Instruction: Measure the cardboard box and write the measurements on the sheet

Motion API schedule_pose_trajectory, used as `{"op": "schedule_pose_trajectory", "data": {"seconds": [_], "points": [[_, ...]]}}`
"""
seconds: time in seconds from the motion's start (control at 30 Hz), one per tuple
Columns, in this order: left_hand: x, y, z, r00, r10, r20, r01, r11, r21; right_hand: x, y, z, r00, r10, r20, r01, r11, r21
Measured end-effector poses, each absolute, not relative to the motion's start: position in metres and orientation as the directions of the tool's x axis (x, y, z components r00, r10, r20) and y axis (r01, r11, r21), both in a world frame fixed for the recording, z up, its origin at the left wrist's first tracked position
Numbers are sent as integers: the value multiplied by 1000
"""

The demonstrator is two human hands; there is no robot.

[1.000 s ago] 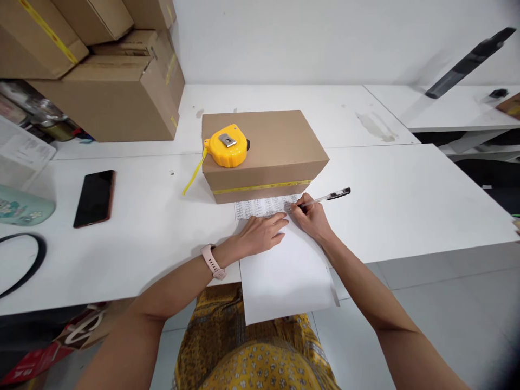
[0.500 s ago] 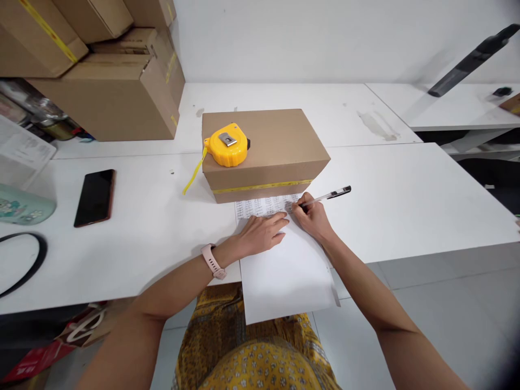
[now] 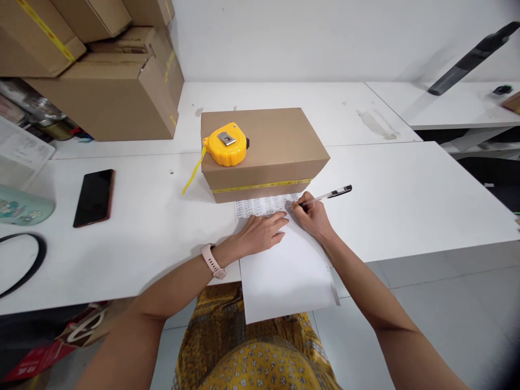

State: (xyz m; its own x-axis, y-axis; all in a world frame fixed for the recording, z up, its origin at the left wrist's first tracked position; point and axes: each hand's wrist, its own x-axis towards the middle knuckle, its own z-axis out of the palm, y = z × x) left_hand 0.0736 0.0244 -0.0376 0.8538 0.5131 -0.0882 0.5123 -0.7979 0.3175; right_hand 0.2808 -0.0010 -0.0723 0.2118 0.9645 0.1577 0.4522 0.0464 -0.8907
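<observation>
A white sheet of paper lies on the white table and hangs over its front edge; small writing fills its top strip. My left hand lies flat on the sheet, fingers stretched out, a pink watch on the wrist. My right hand pinches a clear pen with a black cap, its tip on the written lines. Just beyond the paper stands a closed cardboard box with yellow tape. A yellow tape measure rests on the box's left end, its tape hanging down.
A black phone lies left on the table. Stacked cardboard boxes fill the far left corner. A teal container and a black cable loop sit at the left edge. A dark long object leans at the far right.
Both hands and the pen stay in place on the paper; only the view has shifted a little.
</observation>
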Motion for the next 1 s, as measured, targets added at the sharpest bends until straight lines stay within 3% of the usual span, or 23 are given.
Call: {"op": "schedule_pose_trajectory", "data": {"seconds": [1.0], "points": [[74, 25, -42, 855, 515, -66, 510, -809, 291, 283, -2, -71, 227, 962, 151, 453, 33, -891]]}}
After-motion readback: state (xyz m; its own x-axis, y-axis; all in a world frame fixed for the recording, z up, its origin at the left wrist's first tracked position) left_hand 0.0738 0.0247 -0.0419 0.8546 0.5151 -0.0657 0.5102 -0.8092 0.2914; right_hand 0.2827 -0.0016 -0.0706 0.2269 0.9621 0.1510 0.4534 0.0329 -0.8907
